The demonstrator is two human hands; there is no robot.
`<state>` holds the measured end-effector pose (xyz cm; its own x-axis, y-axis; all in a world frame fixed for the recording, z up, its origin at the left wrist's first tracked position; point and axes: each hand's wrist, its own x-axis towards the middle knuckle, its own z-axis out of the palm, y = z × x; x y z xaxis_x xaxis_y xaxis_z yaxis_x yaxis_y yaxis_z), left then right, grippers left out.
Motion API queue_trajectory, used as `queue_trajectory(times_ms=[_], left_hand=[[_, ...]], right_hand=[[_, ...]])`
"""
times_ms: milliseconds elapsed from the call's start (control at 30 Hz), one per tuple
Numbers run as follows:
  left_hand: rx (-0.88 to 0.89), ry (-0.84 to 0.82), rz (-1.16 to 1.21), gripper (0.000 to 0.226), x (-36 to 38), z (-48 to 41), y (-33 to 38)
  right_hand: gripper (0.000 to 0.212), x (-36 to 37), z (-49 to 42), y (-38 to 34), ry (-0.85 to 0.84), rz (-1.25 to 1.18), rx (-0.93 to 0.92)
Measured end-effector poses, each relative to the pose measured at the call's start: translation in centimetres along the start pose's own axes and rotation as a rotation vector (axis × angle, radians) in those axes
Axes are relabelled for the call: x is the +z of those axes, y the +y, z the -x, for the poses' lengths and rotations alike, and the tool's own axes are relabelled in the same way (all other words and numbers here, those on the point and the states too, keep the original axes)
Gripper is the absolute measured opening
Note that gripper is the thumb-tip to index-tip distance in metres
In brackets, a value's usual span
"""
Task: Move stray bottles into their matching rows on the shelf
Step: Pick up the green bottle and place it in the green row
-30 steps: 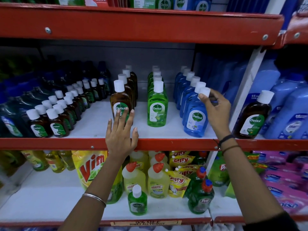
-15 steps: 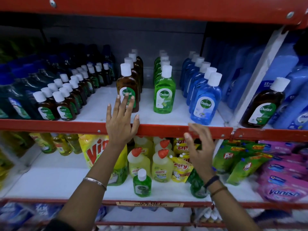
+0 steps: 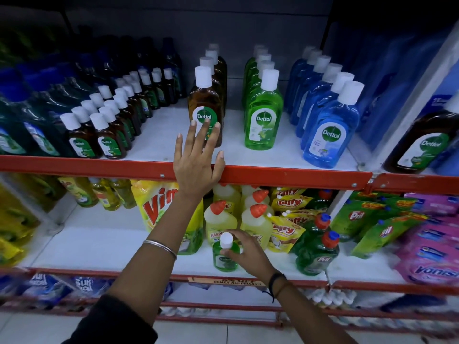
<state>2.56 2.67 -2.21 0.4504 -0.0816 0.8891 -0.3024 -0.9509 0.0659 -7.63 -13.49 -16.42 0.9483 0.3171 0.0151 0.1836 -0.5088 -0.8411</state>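
A small green Dettol bottle with a white cap stands alone at the front of the lower shelf, before the yellow Harpic bottles. My right hand is closed around its neck and shoulder. My left hand rests flat on the red edge of the upper shelf, fingers spread against the front brown Dettol bottle. On that shelf stand a brown row, a green Dettol row and a blue Dettol row. A lone brown Dettol bottle stands in the right bay among blue containers.
Small brown Dettol bottles fill the upper shelf's left side. The lower shelf holds a Vim pouch, Giffy pouches, green Pril bottles and pink Vanish packs. A white upright divides the bays.
My right hand left the blue Dettol row, came down past the shelf edge and closed on the small green bottle below. My left hand stayed put. The view tilted downward.
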Motion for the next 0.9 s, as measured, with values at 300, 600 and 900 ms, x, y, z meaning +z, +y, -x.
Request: queue_trajectory(times_ms=[300, 600, 900], left_hand=[[0.005, -0.019, 0.009, 0.053, -0.1, -0.1, 0.0], [-0.005, -0.058, 0.021, 0.053, -0.4, -0.1, 0.1], [-0.008, -0.065, 0.031, 0.052, -0.6, -0.1, 0.1]], right_hand=[[0.026, -4.2, 0.6, -2.8, 0.172, -0.184, -0.054], [0.028, -13.4, 1.4, -11.4, 0.427, -0.339, -0.303], [0.029, -20.7, -1.7, -18.7, 0.741, -0.312, -0.509]])
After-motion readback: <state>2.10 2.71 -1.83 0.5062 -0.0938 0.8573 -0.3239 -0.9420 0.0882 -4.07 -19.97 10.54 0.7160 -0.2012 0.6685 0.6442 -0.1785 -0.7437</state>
